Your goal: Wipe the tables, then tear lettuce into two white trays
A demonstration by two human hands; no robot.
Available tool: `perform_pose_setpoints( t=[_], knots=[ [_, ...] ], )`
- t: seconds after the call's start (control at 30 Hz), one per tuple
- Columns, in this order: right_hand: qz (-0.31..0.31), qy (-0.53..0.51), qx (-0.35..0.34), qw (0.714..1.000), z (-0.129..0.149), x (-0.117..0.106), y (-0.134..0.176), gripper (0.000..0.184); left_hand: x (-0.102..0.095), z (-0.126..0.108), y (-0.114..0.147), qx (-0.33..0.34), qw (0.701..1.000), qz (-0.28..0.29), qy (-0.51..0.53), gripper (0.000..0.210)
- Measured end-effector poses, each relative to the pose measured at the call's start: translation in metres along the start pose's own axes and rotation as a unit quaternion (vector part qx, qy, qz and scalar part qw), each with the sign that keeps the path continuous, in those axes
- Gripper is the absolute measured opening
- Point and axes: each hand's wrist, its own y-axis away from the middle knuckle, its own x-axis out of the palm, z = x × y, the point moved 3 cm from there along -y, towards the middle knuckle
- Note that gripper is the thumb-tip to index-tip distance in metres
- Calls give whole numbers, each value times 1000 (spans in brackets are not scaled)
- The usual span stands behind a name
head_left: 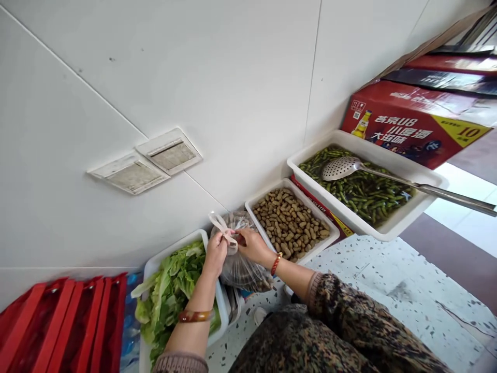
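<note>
A clear plastic bag (246, 274) with dark contents I cannot make out stands between the lettuce tub and the peanut tub. Its whitish handles are gathered into a loop at the top. My left hand (216, 254) pinches these handles from the left. From the right, my right hand (254, 247) closes its fingers on the same gathered plastic, just above the bag's body. Leafy green lettuce (174, 285) fills the tub beside my left forearm. Unshelled peanuts (289, 223) lie in a white tub (334, 235) to the right of the bag.
Farther right, a white tub (382, 235) holds green pods in liquid, with a perforated metal ladle (341, 168) across it. Red beer cartons (419, 124) stand behind. Red crates (66, 321) are at lower left. A white wall (233, 103) with two switch plates (171, 153) runs along the back.
</note>
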Motion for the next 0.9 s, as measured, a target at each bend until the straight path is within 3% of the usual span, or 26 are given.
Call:
perform_pose_setpoints(
  t=[0.17, 0.3, 0.43, 0.53, 0.6, 0.67, 0.73, 0.8, 0.9],
  knots=[
    [-22, 67, -29, 997, 3, 15, -4, 8, -4, -14, 3, 10, 991, -27, 130, 32],
    [-11, 27, -86, 996, 3, 14, -11, 18, -6, -13, -3, -10, 986, -40, 161, 37],
    [48, -81, -109, 989, -6, 3, -8, 20, -6, -11, 7, -5, 981, -59, 187, 32],
    [98, -149, -27, 984, -17, 3, -12, 32, -11, -18, 27, 62, 993, -94, 36, 24],
    [105, -135, 1, 985, -21, 7, -19, 38, -10, -29, 41, 144, 973, -96, -154, 16],
    [112, -95, -29, 989, -21, 13, -24, 37, -4, -37, 50, 176, 941, -76, -278, 17],
    [125, -55, -90, 986, -20, 17, -23, 32, 5, -42, 52, 182, 932, -29, -311, 21],
    [120, -23, -134, 983, -22, 19, -17, 25, 13, -46, 49, 177, 934, -21, -310, 23],
    [67, 9, -139, 988, -29, 17, -9, 21, 22, -49, 43, 189, 929, 9, -319, 30]
  ],
)
